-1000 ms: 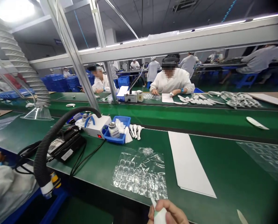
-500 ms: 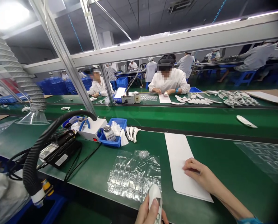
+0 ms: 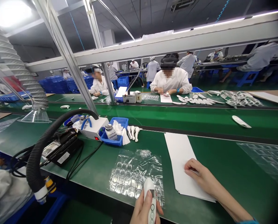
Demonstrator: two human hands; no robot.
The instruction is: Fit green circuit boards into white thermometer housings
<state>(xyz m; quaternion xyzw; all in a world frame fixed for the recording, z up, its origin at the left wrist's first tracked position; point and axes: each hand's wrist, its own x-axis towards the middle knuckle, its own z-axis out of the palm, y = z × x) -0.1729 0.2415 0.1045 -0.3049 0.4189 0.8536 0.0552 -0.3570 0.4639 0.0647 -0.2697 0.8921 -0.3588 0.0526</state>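
— Green workbenches [image 3: 225, 174] run through a big factory room, and many people in white coats sit at them. What does the head camera show nearest?

— Left hand [image 3: 146, 210] is closed around a white device [image 3: 149, 194]. Fingers wrap it, and its small buttons face up to the camera.

— And the other hand?

— Right hand [image 3: 203, 177] is open, with the fingers a little curved. It lies on the edge of a white paper stack [image 3: 182, 161] and has hold of nothing.

— Where is the device exactly?

— It is over the lower part of a plastic blister sheet [image 3: 127, 175], on the bench edge. I cannot tell if it touches the sheet.

— What is farther on this bench?

— Blue bin [image 3: 117, 122] holds a glass bottle [image 3: 111, 132], and small white parts [image 3: 133, 133] lie just beside it. Left of them are blue pliers [image 3: 84, 123] on a white box [image 3: 92, 132], then a black hose [image 3: 42, 149].

— And across?

— Person in a white coat [image 3: 170, 82] sits at the next bench, behind a row of white parts [image 3: 190, 100].
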